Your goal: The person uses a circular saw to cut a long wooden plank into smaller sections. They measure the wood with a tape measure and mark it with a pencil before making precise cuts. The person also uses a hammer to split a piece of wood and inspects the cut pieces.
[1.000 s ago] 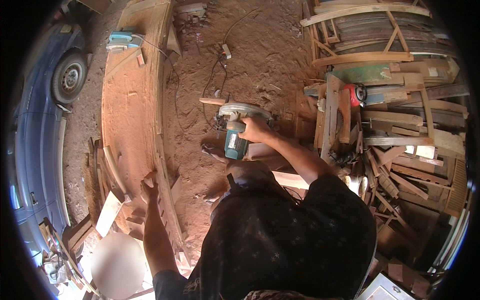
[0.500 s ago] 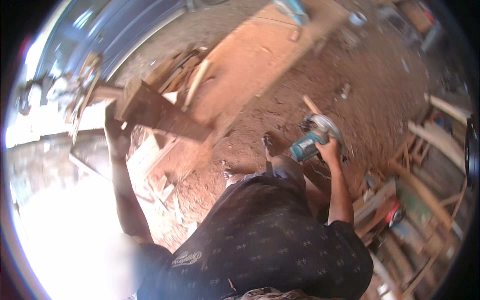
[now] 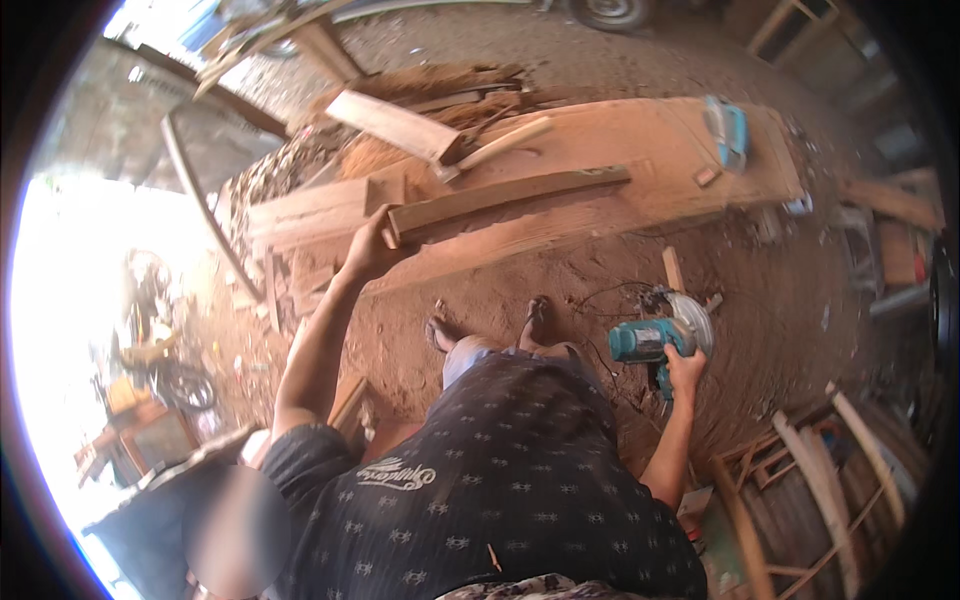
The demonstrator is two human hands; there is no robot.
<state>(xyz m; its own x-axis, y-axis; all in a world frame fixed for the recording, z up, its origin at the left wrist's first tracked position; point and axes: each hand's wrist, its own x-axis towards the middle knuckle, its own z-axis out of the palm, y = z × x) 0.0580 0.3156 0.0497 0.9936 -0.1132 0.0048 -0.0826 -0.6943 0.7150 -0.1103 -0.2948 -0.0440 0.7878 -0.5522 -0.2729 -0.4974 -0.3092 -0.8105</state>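
My left hand (image 3: 372, 246) is closed on the near left end of a long wooden board (image 3: 510, 198), which stretches to the right over a broad wooden slab. Whether the board rests on the slab or hangs just above it, I cannot tell. To the right of my legs, my right hand (image 3: 686, 368) grips the handle of a teal circular saw (image 3: 645, 341), its round metal guard facing away to the right. The saw is held off the ground, and a dark cable loops near it.
The broad slab (image 3: 560, 232) carries a teal power tool (image 3: 727, 133) at its right end and a loose plank (image 3: 395, 123) at its left. Cut blocks (image 3: 310, 212) lie by my left hand. Lumber (image 3: 820, 480) is stacked at lower right. My feet stand on bare dirt.
The view has turned. The board in my left hand has come down from a raised, tilted position to lie across the slab. The saw stays in my right hand.
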